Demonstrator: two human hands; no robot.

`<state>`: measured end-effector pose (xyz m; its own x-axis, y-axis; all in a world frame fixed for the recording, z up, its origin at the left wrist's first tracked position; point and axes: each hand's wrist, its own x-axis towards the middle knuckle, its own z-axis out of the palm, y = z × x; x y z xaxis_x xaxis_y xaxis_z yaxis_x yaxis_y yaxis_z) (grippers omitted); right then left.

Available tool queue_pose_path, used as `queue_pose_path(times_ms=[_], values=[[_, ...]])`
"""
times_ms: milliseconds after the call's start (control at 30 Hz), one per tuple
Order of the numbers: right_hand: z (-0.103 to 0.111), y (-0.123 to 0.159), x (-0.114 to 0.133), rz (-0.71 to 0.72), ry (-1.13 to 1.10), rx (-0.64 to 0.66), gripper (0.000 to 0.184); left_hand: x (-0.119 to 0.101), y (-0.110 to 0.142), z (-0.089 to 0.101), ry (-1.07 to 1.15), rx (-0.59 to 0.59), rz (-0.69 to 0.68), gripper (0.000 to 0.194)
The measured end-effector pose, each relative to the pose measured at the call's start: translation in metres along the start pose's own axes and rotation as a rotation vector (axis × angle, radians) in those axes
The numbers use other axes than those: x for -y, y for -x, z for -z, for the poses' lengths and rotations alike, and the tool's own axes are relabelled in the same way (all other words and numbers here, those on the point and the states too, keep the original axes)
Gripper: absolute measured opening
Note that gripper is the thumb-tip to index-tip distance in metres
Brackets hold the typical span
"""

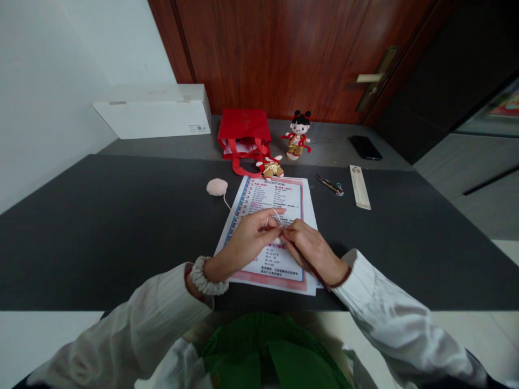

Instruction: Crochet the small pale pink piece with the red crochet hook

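Observation:
Above a printed pattern sheet (284, 273), my two hands meet fingertip to fingertip. Pale pink yarn loops over the raised index finger of my left hand (252, 240), whose thumb and other fingers pinch a small pale crochet piece (278, 240), mostly hidden. My right hand (311, 247) is closed around a slim dark crochet hook (323, 282); its handle end shows below the palm, while its tip is hidden at the piece. From my left hand the strand runs back to a pale pink yarn ball (217, 187) left of the sheet.
Behind the sheet are a red bag (244, 129), a headless doll body (271, 167) and a standing crocheted doll (299, 135). To the right lie small scissors (327, 183), a narrow white packet (359, 187) and a black phone (365, 147). A white box (162, 113) stands back left.

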<state>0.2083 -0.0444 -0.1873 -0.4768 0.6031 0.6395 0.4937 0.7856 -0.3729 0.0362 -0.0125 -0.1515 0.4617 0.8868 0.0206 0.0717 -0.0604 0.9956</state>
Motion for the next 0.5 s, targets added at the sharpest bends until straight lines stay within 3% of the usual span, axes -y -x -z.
queue_pose_path(times_ms=[33,133,233,367,500], values=[[0.000,0.000,-0.001,0.026,0.049,0.010,0.013,0.002,0.000,-0.001,0.089,0.020,0.058,0.005],[0.003,-0.003,0.000,0.079,0.161,0.032,0.015,0.007,0.001,-0.005,0.333,0.020,0.222,0.026],[0.004,-0.006,0.006,0.054,0.243,0.048,0.020,0.009,0.000,-0.007,0.422,-0.042,0.244,0.023],[0.002,-0.008,0.010,-0.056,0.206,0.014,0.020,0.005,-0.002,-0.005,0.189,-0.077,0.094,0.004],[0.003,-0.005,0.009,-0.176,-0.085,-0.079,0.011,-0.001,-0.005,0.003,-0.114,-0.118,-0.056,0.012]])
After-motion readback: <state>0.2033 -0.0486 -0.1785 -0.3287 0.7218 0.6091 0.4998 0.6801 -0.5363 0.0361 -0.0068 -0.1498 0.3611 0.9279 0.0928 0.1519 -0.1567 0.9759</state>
